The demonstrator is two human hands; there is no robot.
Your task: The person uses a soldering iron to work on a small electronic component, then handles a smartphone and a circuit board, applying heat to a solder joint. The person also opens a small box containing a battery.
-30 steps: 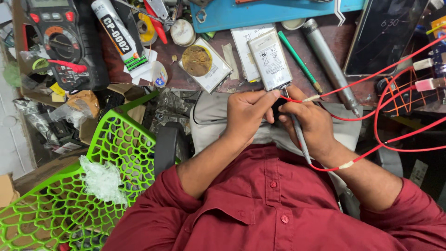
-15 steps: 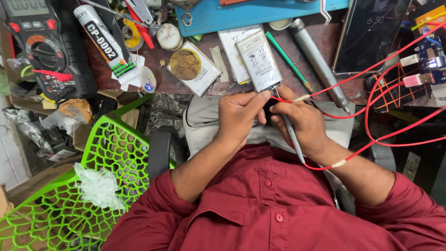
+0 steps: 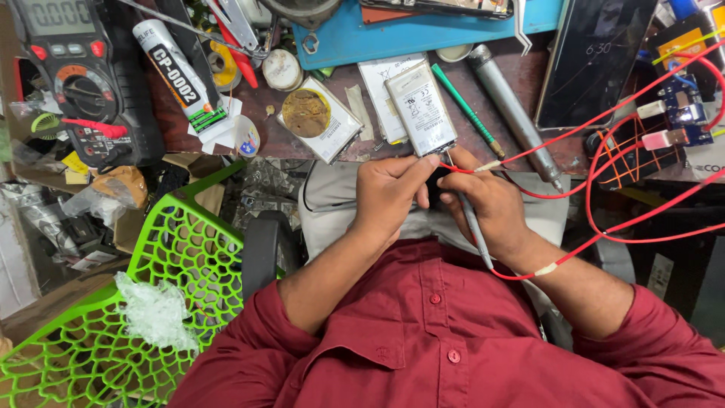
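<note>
the flat silver rectangular phone battery (image 3: 421, 108) lies at the brown desk (image 3: 257, 121) edge, the left hand (image 3: 389, 195) pinching its lower end; the right hand (image 3: 487, 204) grips a grey red-wired probe (image 3: 474, 227) at its connector, work seemingly midway

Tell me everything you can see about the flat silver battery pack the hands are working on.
The flat silver battery pack is a thin rectangle with a foil-like wrap and a white printed label on its face. It lies flat at the near edge of the brown workbench, slightly tilted, overlapping a white sheet. The left hand touches its near end with a fingertip, while the right hand holds a grey probe on a red lead beside that end.
</note>
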